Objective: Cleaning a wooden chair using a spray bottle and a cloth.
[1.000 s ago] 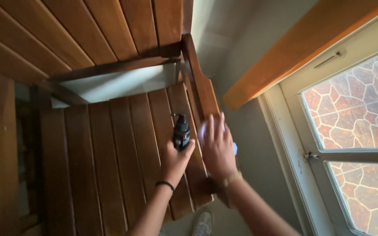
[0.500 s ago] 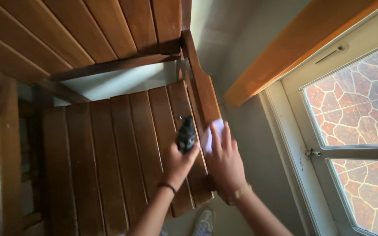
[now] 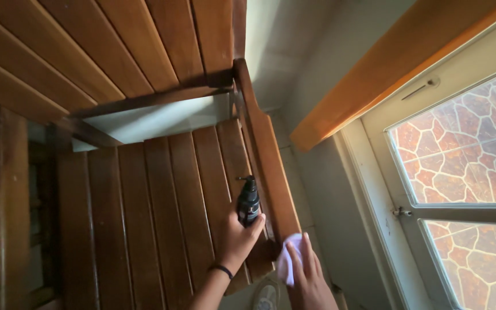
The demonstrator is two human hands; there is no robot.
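Note:
My left hand [image 3: 237, 238] grips a small black pump bottle [image 3: 248, 202], held upright over the right slats of a brown wooden slatted bench seat [image 3: 144, 206]. A dark band circles that wrist. My right hand [image 3: 307, 278] presses a pale cloth [image 3: 287, 261] against the near end of the bench's wooden armrest [image 3: 268, 161]. The cloth is partly hidden under my fingers.
The bench's slatted backrest [image 3: 104, 46] fills the top left. A window with a white frame [image 3: 386, 189] and mottled orange glass [image 3: 466, 149] stands at right under an orange wooden sill [image 3: 386, 63]. A white shoe [image 3: 266, 295] shows below on the pale floor.
My right hand with the cloth has slid down the armrest toward me. The view has shifted, and my left hand with the bottle sits lower in frame.

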